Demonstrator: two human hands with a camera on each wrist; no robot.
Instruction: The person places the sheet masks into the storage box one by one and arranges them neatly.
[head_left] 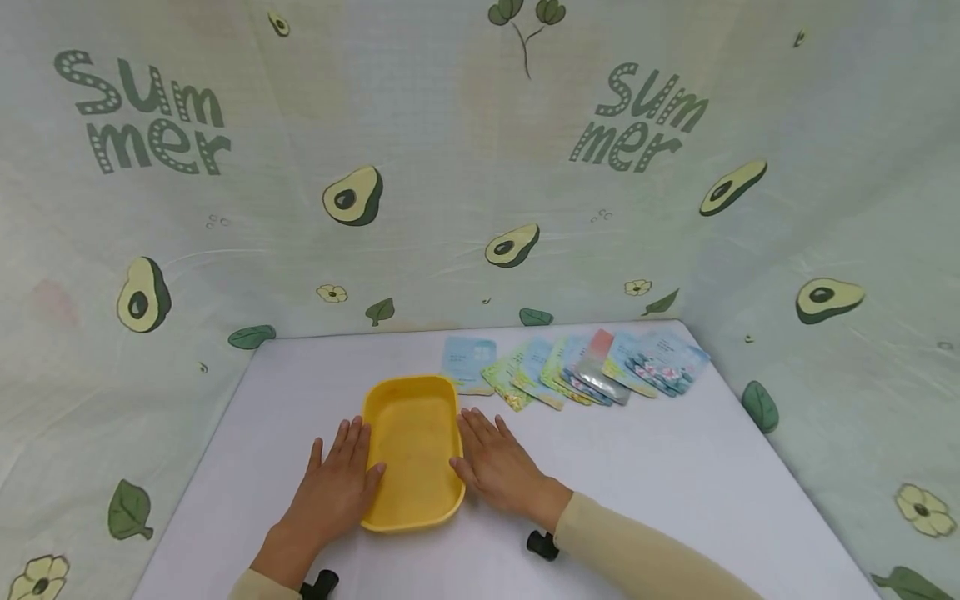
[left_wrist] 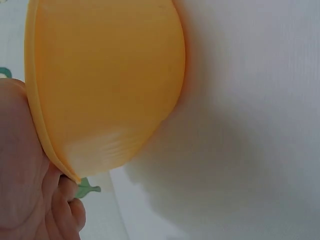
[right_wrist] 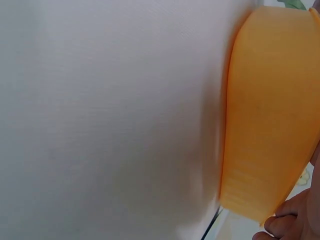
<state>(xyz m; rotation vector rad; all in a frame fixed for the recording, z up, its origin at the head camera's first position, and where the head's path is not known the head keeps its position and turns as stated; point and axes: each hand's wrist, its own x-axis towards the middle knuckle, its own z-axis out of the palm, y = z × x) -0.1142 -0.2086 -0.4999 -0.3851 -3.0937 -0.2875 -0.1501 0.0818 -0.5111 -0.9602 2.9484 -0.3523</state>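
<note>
A yellow plastic tray (head_left: 414,454) with raised walls and rounded corners sits on the white table, its inside bare. My left hand (head_left: 333,492) lies along the tray's left rim, fingers extended forward and thumb reaching over the edge. On the opposite side, my right hand (head_left: 501,465) rests against the right rim with its fingers straight and its thumb tip at the edge. In the left wrist view, the palm and fingers touch the rim above the outer wall (left_wrist: 110,85). The right wrist view shows fingertips (right_wrist: 282,225) at the rim's lower corner.
Behind the tray lies a blue card-like packet (head_left: 468,364). To its right, several overlapping flat packets (head_left: 536,375) fan out, with a silver-and-pink one (head_left: 600,379) among them. A cloth backdrop (head_left: 435,117) printed with avocados hangs behind the white table (head_left: 637,492).
</note>
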